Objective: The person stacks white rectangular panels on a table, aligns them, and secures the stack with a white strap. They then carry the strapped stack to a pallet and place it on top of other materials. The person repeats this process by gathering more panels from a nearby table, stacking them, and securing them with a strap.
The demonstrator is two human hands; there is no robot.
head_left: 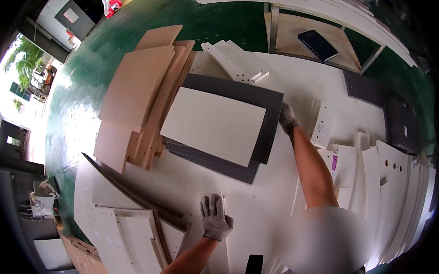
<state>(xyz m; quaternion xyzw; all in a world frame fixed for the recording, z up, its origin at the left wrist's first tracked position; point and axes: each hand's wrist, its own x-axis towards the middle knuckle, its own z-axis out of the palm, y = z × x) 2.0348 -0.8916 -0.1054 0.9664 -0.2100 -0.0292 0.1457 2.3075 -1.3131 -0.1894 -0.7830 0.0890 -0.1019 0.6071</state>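
My left hand (215,219), in a grey work glove, lies flat with its fingers stretched out, over the end of a narrow white board (219,257) at the near edge. My right hand (287,117), gloved too, is reached forward to the right edge of a dark grey panel (272,105), its fingers curled there and partly hidden. A smaller white panel (216,125) lies on top of the dark grey panel. Beneath them another dark panel (243,175) sticks out toward me. The stack rests on a large white work surface (271,198).
Brown panels (136,86) are piled left of the stack. White panels (135,229) lie near left, white drilled boards (236,63) beyond. More white boards (388,178) and dark panels (403,126) stand at the right. A dark blue book-like item (318,45) sits on a far shelf.
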